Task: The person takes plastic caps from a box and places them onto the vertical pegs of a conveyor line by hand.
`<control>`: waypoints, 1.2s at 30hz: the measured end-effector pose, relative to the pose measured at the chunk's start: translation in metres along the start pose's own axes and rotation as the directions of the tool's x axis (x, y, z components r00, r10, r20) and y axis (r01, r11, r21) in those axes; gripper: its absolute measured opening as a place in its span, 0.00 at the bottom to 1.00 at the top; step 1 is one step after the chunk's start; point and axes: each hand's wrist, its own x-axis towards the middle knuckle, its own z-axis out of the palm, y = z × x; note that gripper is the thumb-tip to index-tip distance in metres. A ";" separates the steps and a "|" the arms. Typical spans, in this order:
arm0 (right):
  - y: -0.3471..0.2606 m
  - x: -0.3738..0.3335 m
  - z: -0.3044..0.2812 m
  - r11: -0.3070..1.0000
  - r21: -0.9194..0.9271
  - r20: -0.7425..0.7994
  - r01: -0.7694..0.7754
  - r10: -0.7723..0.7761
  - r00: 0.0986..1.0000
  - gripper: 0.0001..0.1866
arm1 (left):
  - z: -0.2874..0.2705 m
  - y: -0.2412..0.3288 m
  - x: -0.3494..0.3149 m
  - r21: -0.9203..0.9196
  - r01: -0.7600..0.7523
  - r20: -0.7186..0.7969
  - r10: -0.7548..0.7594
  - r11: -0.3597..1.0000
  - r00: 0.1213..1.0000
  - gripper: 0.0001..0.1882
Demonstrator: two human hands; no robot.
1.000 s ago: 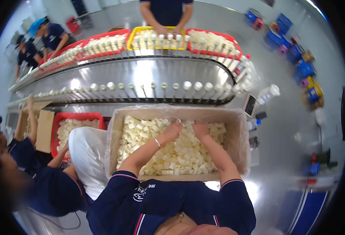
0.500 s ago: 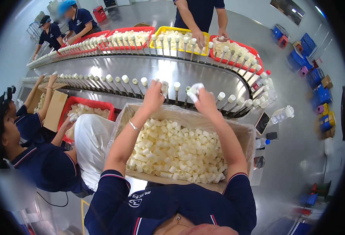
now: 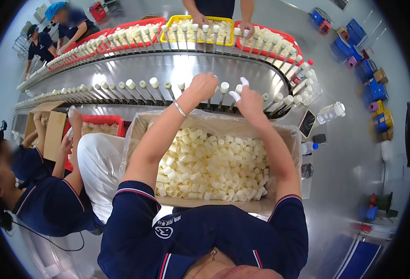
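Note:
My left hand [image 3: 203, 87] is over the near row of upright metal pegs, its fingers bent together. Whatever they hold, if anything, is hidden behind the hand. To its right, my right hand [image 3: 250, 100] has white coverings on thumb and forefinger. Those two are spread apart beside a white cylindrical cap [image 3: 239, 88] on a peg. Another capped peg, with a white cap [image 3: 224, 87], stands between my hands. Below my forearms is a plastic-lined cardboard box [image 3: 286, 135], holding a heap of loose cream-coloured caps [image 3: 209, 169].
The peg line curves round a shiny metal table [image 3: 186, 67]. Red baskets [image 3: 289, 44] and a yellow basket [image 3: 170, 21] line the far side, where people work. Another person [image 3: 51, 200] sits close at left. A phone [image 3: 307, 123] and clear bottle [image 3: 330, 112] are at right.
Both hands have shifted up in the picture, and my right thumb and forefinger are now spread wider. The view has shifted too. The seated person at left has raised a hand.

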 end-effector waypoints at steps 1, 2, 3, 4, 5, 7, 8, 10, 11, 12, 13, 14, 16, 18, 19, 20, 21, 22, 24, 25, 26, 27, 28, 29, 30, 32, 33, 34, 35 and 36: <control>0.001 -0.017 0.005 0.992 0.059 -0.127 0.114 -0.105 0.986 0.17 | 0.001 0.004 0.004 -0.005 0.054 0.055 -0.054 0.999 0.997 0.08; 0.006 -0.040 0.012 0.967 0.104 -0.249 0.231 -0.200 0.948 0.14 | 0.003 0.009 0.001 -0.003 0.048 0.044 -0.048 0.999 0.998 0.08; 0.012 -0.061 0.019 0.909 0.140 -0.248 0.393 -0.352 0.902 0.13 | 0.003 0.012 -0.003 0.014 -0.041 -0.082 0.042 0.999 0.996 0.10; 0.017 -0.080 0.030 0.817 0.175 -0.256 0.549 -0.501 0.827 0.11 | 0.003 0.014 -0.005 0.040 -0.124 -0.191 0.129 0.991 0.973 0.13; 0.023 -0.101 0.044 0.837 0.178 -0.127 0.517 -0.501 0.856 0.11 | 0.007 0.022 -0.011 0.047 -0.128 -0.206 0.134 0.991 0.969 0.13; 0.034 -0.123 0.077 0.855 0.177 0.001 0.487 -0.495 0.869 0.11 | 0.024 0.049 -0.039 -0.130 -0.179 -0.631 0.058 0.975 0.773 0.15; 0.039 -0.126 0.094 0.920 0.121 0.117 0.373 -0.386 0.915 0.12 | 0.035 0.060 -0.058 -0.155 -0.271 -0.631 0.116 0.950 0.767 0.16; 0.051 -0.131 0.125 0.966 0.057 0.230 0.253 -0.259 0.938 0.12 | 0.063 0.081 -0.100 -0.230 -0.368 -0.490 0.220 0.901 0.843 0.17; 0.052 -0.129 0.139 0.982 0.042 0.312 0.182 -0.186 0.932 0.12 | 0.080 0.089 -0.118 -0.269 -0.395 -0.370 0.284 0.879 0.884 0.16; 0.051 -0.127 0.152 0.994 0.003 0.400 0.111 -0.103 0.911 0.12 | 0.097 0.096 -0.130 -0.312 -0.253 -0.150 0.215 0.916 0.965 0.16; 0.049 -0.125 0.163 0.993 0.021 0.387 0.119 -0.117 0.914 0.12 | 0.114 0.100 -0.138 -0.325 -0.116 0.080 0.150 0.939 0.985 0.16; 0.046 -0.118 0.171 0.996 0.009 0.387 0.094 -0.090 0.918 0.12 | 0.130 0.104 -0.140 -0.312 -0.113 0.056 0.137 0.943 0.989 0.16; 0.041 -0.110 0.178 0.996 -0.009 0.381 0.089 -0.079 0.921 0.12 | 0.158 0.108 -0.135 -0.104 0.141 0.212 -0.116 0.985 0.970 0.15; 0.036 -0.106 0.171 0.997 -0.032 0.453 0.073 -0.051 0.890 0.10 | 0.175 0.107 -0.128 -0.087 0.189 0.246 -0.163 0.978 0.956 0.15; 0.033 -0.108 0.162 0.996 -0.006 0.438 0.088 -0.077 0.896 0.10 | 0.180 0.106 -0.125 -0.052 0.189 0.314 -0.163 0.981 0.935 0.14; 0.029 -0.111 0.150 0.988 -0.025 0.457 0.154 -0.125 0.881 0.11 | 0.183 0.106 -0.123 -0.065 0.208 0.301 -0.179 0.976 0.937 0.14; 0.026 -0.111 0.135 0.974 -0.082 0.523 0.211 -0.138 0.841 0.12 | 0.182 0.106 -0.122 -0.087 0.224 0.304 -0.189 0.971 0.934 0.15; 0.024 -0.107 0.117 0.972 -0.050 0.473 0.228 -0.178 0.863 0.12 | 0.180 0.106 -0.122 -0.112 0.236 0.329 -0.188 0.965 0.925 0.16; 0.021 -0.101 0.073 0.902 0.047 0.486 0.428 -0.395 0.780 0.14 | 0.168 0.108 -0.127 -0.104 0.219 0.361 -0.168 0.970 0.917 0.17; 0.021 -0.093 0.050 0.915 0.287 0.412 0.285 -0.386 0.825 0.15 | 0.159 0.109 -0.129 -0.104 0.195 0.436 -0.131 0.975 0.890 0.17; 0.020 -0.081 0.029 0.842 0.518 0.368 0.150 -0.377 0.850 0.15 | 0.149 0.110 -0.130 -0.099 0.192 0.420 -0.134 0.976 0.897 0.17; 0.014 -0.069 0.014 0.861 0.492 0.333 0.131 -0.326 0.885 0.16 | 0.137 0.110 -0.131 -0.246 0.255 0.423 -0.134 0.935 0.896 0.18; 0.011 -0.057 0.002 0.803 0.558 0.207 0.206 -0.376 0.903 0.16 | 0.124 0.111 -0.131 -0.393 0.320 0.433 -0.134 0.862 0.892 0.20; 0.007 -0.041 -0.005 0.831 0.323 -0.026 0.453 -0.471 0.882 0.15 | 0.111 0.110 -0.133 -0.378 0.315 0.435 -0.133 0.870 0.891 0.20; 0.005 -0.026 -0.011 0.847 0.290 -0.095 0.445 -0.437 0.895 0.14 | 0.096 0.107 -0.134 -0.586 0.238 0.282 -0.080 0.775 0.956 0.20; 0.001 0.005 -0.015 0.896 0.174 -0.082 0.409 -0.401 0.913 0.13 | 0.068 0.097 -0.125 -0.749 0.120 0.108 -0.058 0.652 0.992 0.20; 0.000 0.017 -0.015 0.946 0.030 -0.018 0.322 -0.322 0.947 0.12 | 0.054 0.090 -0.118 -0.826 0.051 -0.022 -0.122 0.561 0.992 0.20; -0.001 0.028 -0.013 0.927 0.060 -0.061 0.370 -0.366 0.929 0.12 | 0.043 0.084 -0.109 -0.869 -0.062 -0.174 -0.187 0.490 0.967 0.20; -0.004 0.037 -0.010 0.929 -0.046 0.083 0.367 -0.363 0.928 0.12 | 0.033 0.078 -0.102 -0.852 -0.003 -0.230 -0.369 0.523 0.900 0.16; -0.004 0.043 -0.009 0.917 -0.155 0.241 0.367 -0.325 0.914 0.11 | 0.024 0.066 -0.093 -0.803 -0.001 -0.310 -0.416 0.596 0.855 0.12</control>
